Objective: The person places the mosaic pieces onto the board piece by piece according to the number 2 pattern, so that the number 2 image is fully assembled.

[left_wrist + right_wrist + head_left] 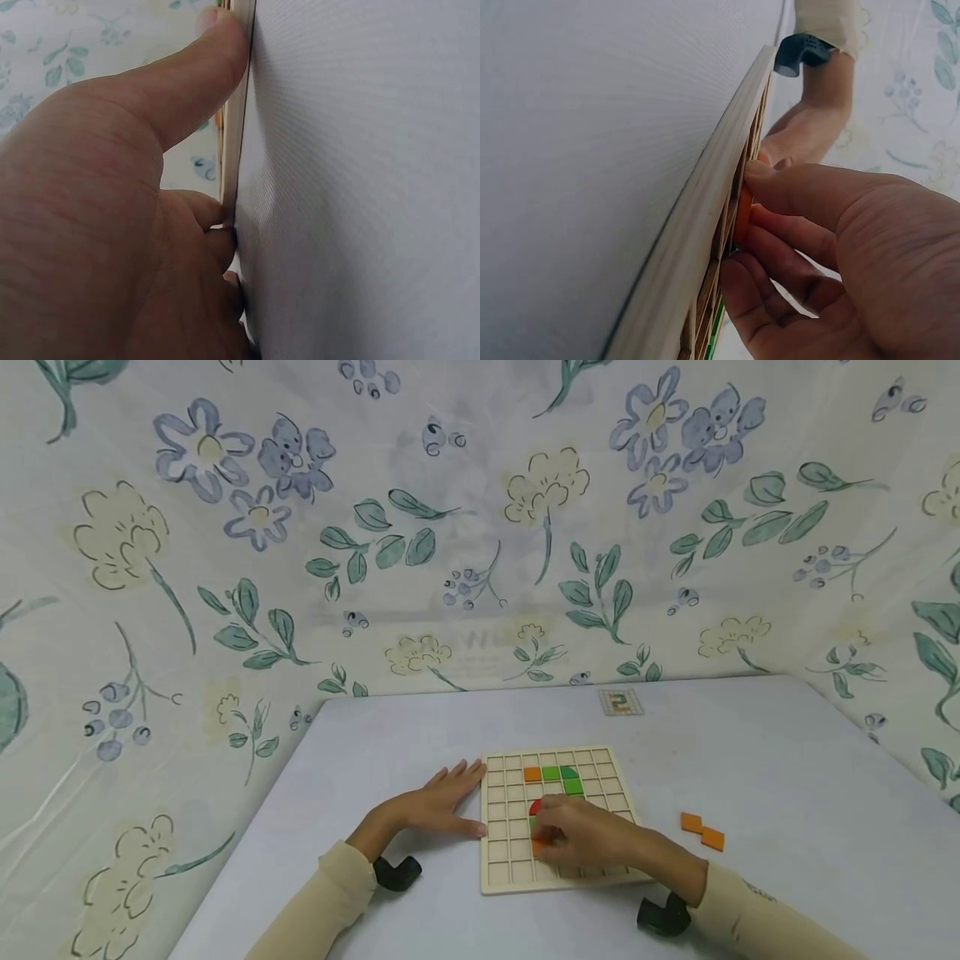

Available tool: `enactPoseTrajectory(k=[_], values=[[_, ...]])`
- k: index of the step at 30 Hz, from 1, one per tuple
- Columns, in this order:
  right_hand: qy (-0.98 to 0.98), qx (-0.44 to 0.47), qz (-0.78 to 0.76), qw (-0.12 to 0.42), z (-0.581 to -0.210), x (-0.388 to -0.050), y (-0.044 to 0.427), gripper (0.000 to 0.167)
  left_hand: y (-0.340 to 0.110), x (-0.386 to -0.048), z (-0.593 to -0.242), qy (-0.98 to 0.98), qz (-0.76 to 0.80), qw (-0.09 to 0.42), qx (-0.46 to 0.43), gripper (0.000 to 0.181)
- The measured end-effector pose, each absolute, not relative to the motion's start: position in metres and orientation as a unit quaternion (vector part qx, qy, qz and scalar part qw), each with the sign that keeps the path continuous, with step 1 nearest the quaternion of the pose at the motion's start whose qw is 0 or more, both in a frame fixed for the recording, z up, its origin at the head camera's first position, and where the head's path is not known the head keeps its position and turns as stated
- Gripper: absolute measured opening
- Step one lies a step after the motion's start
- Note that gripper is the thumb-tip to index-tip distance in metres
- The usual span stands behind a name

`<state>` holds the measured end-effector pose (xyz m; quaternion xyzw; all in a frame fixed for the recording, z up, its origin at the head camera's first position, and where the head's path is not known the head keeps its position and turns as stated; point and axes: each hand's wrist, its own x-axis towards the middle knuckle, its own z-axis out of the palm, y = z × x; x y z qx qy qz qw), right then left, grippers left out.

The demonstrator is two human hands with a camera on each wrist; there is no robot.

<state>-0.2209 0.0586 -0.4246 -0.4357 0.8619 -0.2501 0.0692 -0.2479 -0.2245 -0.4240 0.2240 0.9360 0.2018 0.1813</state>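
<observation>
A pale wooden grid board [498, 850] lies on the table. My left hand [431, 806] rests flat along the board's left side, fingers spread, with thumb and fingertips touching its edge. Over the lower middle of the grid, my right hand [588, 835] pinches an orange square tile [743, 211] between thumb and fingers, at the board's surface. A red tile [536, 807] shows just above those fingers, with part of a green tile below it. In the upper rows sit another orange tile [532, 774] and several green tiles [551, 773]. The right hand hides some cells.
Two loose orange tiles [702, 831] lie on the table right of the board. Farther back is a small patterned card [621, 702]. A flower-printed curtain [480, 527] stands behind the white table [390, 735]. Each wrist wears a black device [397, 873].
</observation>
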Motion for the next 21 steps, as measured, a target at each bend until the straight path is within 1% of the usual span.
enactPoseTrajectory(k=[6, 13, 21], values=[[0.864, -0.430, -0.252, 0.072, -0.4233, -0.2200, 0.0589, 0.015, -0.2254, -0.2493, -0.4251, 0.937, 0.201, 0.180, 0.222, 0.106], [0.857, -0.433, -0.268, 0.078, -0.4257, -0.2209, 0.0618, 0.010, -0.2235, -0.2516, -0.4272, 0.936, 0.205, 0.182, 0.223, 0.107], [0.853, -0.439, -0.270, 0.079, -0.4263, -0.2235, 0.0618, 0.009, -0.2238, -0.2495, -0.4253, 0.937, 0.202, 0.181, 0.221, 0.106]])
